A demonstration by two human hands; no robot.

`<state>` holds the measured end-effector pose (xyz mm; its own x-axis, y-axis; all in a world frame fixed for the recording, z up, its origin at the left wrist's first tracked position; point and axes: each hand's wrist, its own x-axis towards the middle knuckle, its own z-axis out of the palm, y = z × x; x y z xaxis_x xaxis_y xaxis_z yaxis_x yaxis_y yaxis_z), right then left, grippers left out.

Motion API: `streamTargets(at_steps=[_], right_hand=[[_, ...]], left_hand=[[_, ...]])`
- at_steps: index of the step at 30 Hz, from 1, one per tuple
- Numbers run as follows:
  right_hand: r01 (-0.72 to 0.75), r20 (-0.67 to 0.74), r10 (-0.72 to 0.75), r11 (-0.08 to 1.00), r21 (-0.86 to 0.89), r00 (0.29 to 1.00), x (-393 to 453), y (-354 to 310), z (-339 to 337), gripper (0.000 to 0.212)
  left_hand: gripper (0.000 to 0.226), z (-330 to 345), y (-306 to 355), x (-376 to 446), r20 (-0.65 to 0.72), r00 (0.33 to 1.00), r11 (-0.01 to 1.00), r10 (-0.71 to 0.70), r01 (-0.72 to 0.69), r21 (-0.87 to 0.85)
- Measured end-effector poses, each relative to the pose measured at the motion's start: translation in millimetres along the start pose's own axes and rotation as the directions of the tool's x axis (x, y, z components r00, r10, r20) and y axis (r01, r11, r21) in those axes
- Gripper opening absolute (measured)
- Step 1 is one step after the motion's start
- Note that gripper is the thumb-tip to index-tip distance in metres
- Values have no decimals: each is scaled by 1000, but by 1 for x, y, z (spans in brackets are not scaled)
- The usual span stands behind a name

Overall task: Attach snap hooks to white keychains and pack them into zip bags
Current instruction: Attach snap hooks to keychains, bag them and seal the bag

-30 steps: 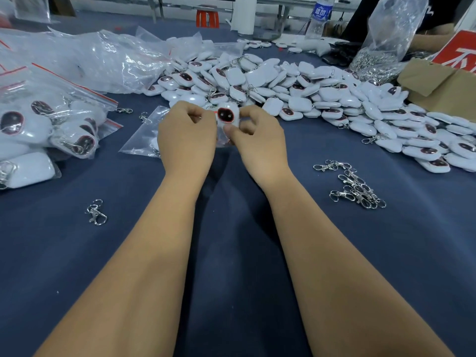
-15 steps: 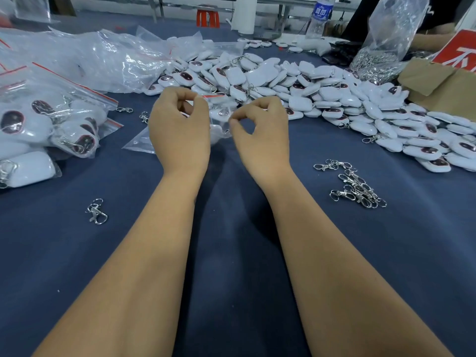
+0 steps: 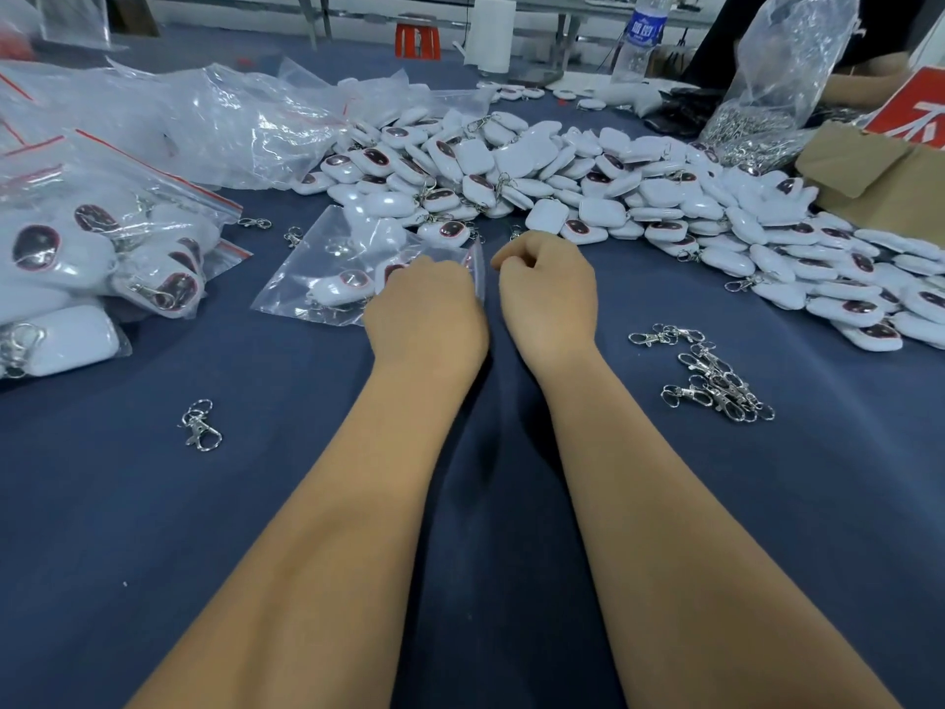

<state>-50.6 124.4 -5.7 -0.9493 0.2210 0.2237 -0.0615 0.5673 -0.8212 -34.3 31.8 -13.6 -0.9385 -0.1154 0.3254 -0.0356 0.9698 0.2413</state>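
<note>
body check | I saw two bare forearms, no sleeves | left hand (image 3: 427, 312) bare, ungloved | right hand (image 3: 549, 294) bare, ungloved, just beside left hand

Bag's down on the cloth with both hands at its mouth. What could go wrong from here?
1. The zip bag lies flat with its red-striped mouth under the left hand; if the seal is only partly pressed, the keychains inside could slide out when lifted.
2. Loose snap hooks sit close beside the right hand; a sweep of the forearm may scatter them.
3. The keychain pile touches the bag's far edge, so unhooked pieces might get mixed in.
</note>
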Motion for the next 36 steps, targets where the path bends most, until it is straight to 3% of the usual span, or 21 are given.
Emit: streamTargets(at_steps=[6,11,14,17,21,28,30,32,34,36], right_hand=[[102,65,-101,995,-9,993,14,4,12,46],[113,213,-151,977,180,965,39,0,26,59],[152,351,-182,982,110,919,53,0,34,63],[243,437,-192,968,-63,879,67,-2,39,51],[365,318,-246,841,-401,916,71,2,35,38],[297,134,-265,839,-456,955,46,9,23,30],[269,62,-263,910,-314,963,35,10,19,39],[217,-3,-217,976,-24,976,24,8,14,47],[155,-36,-151,949,275,988,14,6,8,48],[71,2,-83,868,492,997,7,5,2,46]], left_hand=[[31,0,3,-3,43,998,993,-51,46,110],[28,1,1,-1,-2,999,998,40,-40,-53],[30,5,-1,2,43,999,995,13,-8,-98],[33,8,0,4,43,999,996,-5,8,-85],[30,10,3,4,50,998,999,-32,34,-41],[32,1,-7,6,66,990,991,-126,128,-26],[33,0,-10,6,61,984,985,-165,167,-34],[34,-2,-12,6,2,985,981,-171,171,-90],[39,-2,-14,6,-151,984,962,-92,48,-270],[45,-1,-11,5,-225,974,837,-30,-99,-538]])
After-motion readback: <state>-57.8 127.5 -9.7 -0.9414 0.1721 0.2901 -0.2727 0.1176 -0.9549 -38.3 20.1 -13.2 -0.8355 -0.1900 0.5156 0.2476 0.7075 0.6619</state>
